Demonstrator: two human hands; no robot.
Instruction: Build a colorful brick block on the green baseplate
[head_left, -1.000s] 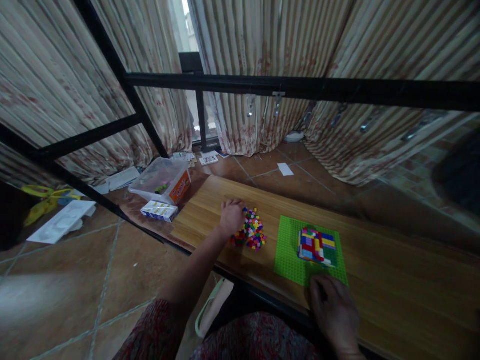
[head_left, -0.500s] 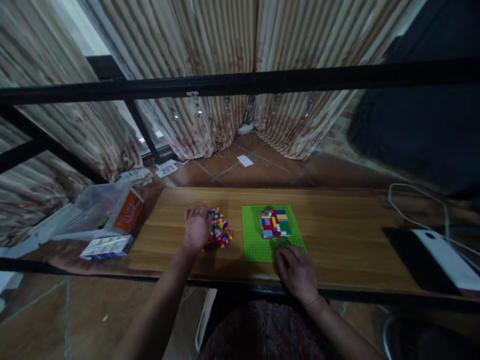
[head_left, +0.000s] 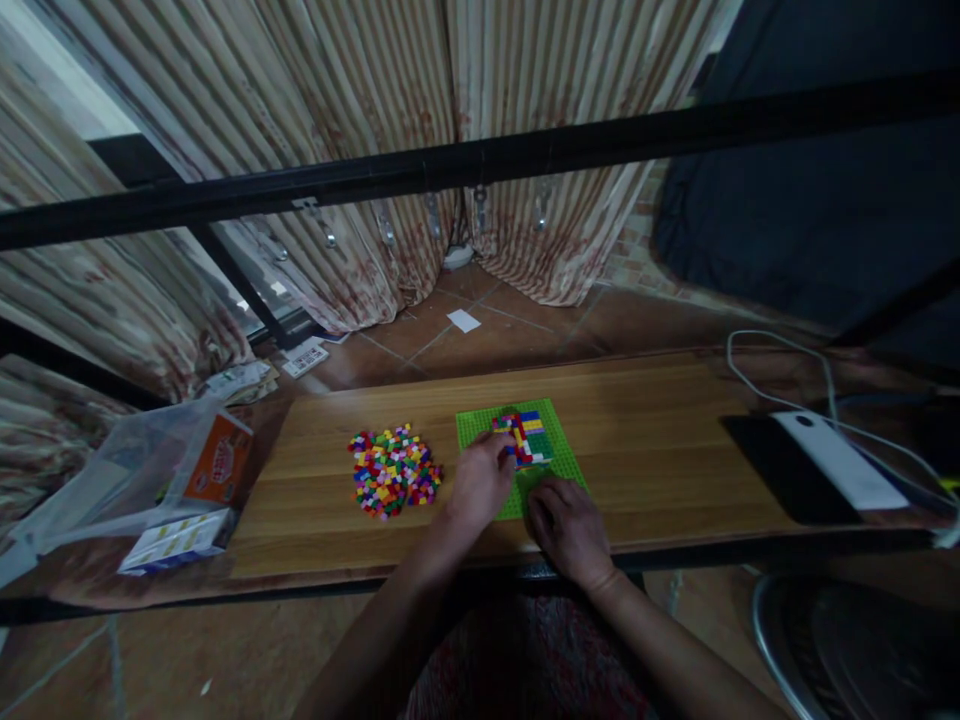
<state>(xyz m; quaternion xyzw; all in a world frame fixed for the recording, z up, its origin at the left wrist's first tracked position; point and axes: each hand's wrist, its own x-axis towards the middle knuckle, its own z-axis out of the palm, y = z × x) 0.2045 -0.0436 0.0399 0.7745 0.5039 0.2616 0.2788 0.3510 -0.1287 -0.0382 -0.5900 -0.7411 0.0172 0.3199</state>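
Observation:
A bright green studded baseplate (head_left: 566, 455) lies on the wooden table, carrying a block of many-coloured building bricks (head_left: 536, 440). Over the left side of that block, my left hand (head_left: 480, 485) has its fingertips pinched together; a small building brick, seemingly blue, shows at the tips and part of the block is covered. My right hand (head_left: 571, 528) rests at the front edge of the baseplate with curled fingers, and whatever may be inside them is hidden. Left of the baseplate, a loose pile of small coloured bricks (head_left: 396, 470) is spread out.
A clear plastic bin (head_left: 120, 480) with an orange label and a white-blue box (head_left: 176, 540) sit at the table's left end. A black-and-white flat device (head_left: 832, 465) and a white cable (head_left: 829, 375) lie right. A dark bar (head_left: 375, 175) crosses beyond the table.
My left hand has moved right, from the brick pile to the brick block on the baseplate. My right hand stays by the baseplate's front edge. The camera view has turned slightly right.

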